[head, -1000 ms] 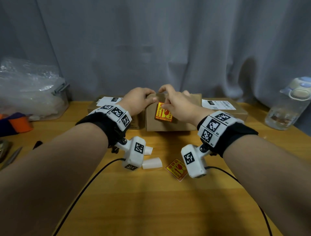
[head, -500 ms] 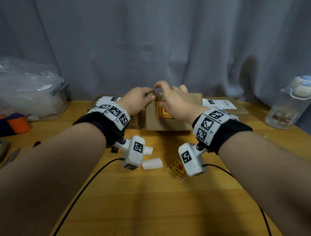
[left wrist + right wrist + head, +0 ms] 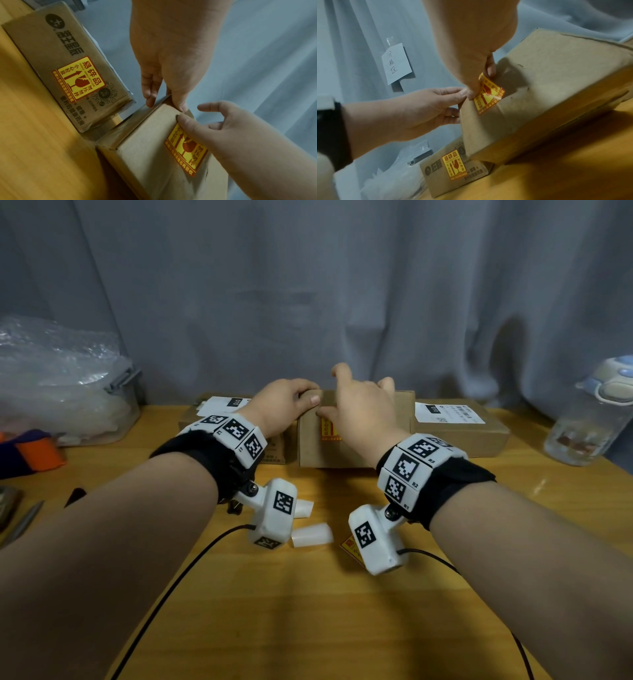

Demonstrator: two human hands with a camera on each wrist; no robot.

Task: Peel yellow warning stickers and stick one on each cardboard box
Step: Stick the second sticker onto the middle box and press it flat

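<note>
**Sticker on middle box: pressing down**

Left box (image 3: 68, 70): stickered already. Left hand (image 3: 281, 405): fingers curled over the top left corner of the middle box (image 3: 342, 446), steadying it. Sticker (image 3: 187, 151): on that box's front face, upper edge under the right hand (image 3: 363, 409), thumb flat on it, other fingers loose. Best rubbed outward to the corners. Right box (image 3: 459, 429): sticker not visible. Spare sticker (image 3: 351, 546): on the table.
</note>
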